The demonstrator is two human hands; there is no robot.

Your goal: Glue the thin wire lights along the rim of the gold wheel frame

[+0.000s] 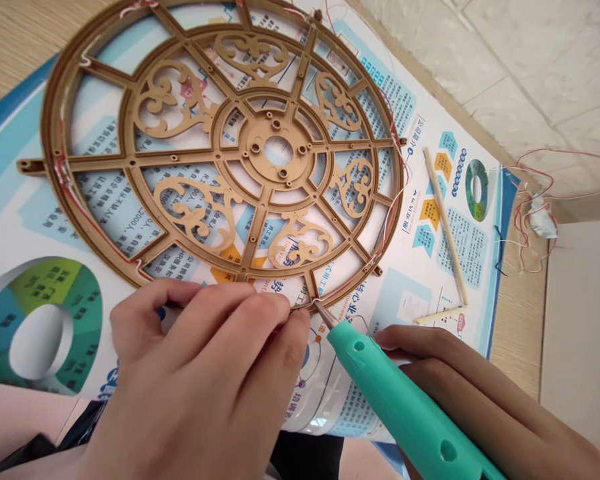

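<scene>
A gold-coloured round openwork frame, with spokes and scroll ornaments, lies over a printed poster. Thin red and white wires run in the groove of its outer rim, with whitish blobs in places. My left hand is closed at the near rim, its fingertips pressing there; they hide that stretch of rim and wire. My right hand grips a teal glue gun, partly hidden behind its body. The gun's pointed metal nozzle touches the rim and wire just right of my left fingertips.
The printed poster covers much of the wooden table. A bent thin wooden stick lies right of the frame. Loose red and white wires with a small whitish wrapped piece lie near the tiled wall.
</scene>
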